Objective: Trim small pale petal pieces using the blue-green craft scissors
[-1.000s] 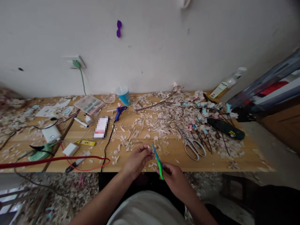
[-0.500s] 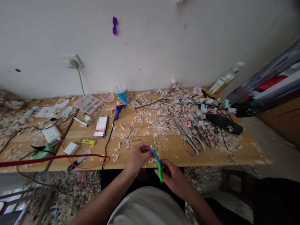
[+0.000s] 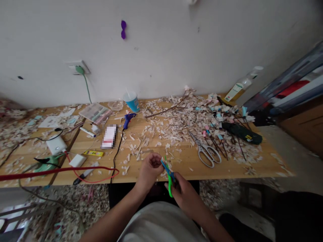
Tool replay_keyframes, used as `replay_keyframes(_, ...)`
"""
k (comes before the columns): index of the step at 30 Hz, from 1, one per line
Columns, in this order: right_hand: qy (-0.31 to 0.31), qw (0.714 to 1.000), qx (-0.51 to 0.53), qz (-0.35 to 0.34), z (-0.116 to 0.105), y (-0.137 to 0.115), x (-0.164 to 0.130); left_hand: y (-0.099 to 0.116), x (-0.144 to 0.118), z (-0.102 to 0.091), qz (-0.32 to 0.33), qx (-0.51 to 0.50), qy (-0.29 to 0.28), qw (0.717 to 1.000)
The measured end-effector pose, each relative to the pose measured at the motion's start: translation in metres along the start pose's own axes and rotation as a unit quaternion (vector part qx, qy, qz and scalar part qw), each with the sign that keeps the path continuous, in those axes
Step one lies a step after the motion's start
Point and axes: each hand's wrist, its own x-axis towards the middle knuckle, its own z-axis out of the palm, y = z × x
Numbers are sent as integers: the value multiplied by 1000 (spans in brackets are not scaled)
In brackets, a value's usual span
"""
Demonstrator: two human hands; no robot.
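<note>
Both hands are at the near edge of the table (image 3: pixel 252 168) rn. Right hand (image 3: pixel 185 193) grips small scissors (image 3: pixel 168 174) w/ green and blue handles, fingers curled tight through/around the loops. Left hand (image 3: pixel 149 169) is pinched narrow, fingertips bunched on some tiny scrap right at the blades. It's too small to say what it is, prob one of the pale bits lying everywhere.

What's changed vs a sec ago: the scissors were tipped up w/ the blades sticking out past the left fingers; now they've come down and in, blades sitting right against the left fingertips, and both hands have slid a bit toward the body. Looks to me like a snip is happening or just about closing, though I can't tell if the blades are open or shut.

Other stuff: big metal scissors (image 3: pixel 207 151) lie untouched to the right, well apart from the hands. Blue glue gun (image 3: pixel 128 118) and a blue cup (image 3: pixel 132 101) sit further back, red cable (image 3: pixel 63 171) loops along the left front edge. Pale shavings (image 3: pixel 176 124) cover most of the tabletop and the floor too.
</note>
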Motion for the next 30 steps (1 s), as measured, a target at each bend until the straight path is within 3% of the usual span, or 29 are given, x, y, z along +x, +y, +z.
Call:
replay_keyframes(4, -11, 1000, 1, 12, 4, -2, -1, -3, -1, 0, 32, -4, 26, 999)
replay_keyframes(10, 3, 1000, 16, 5, 9, -2, -2, -5, -3, -1, 38, 1, 16, 999)
replay_keyframes(18, 9, 999, 32, 6, 10, -2, -4, -5, -6, -1, 12, -4, 6, 1000)
replay_keyframes(30, 21, 999, -32, 17, 13, 2, -4, 0, -6, -2, -38, -49, 12, 998)
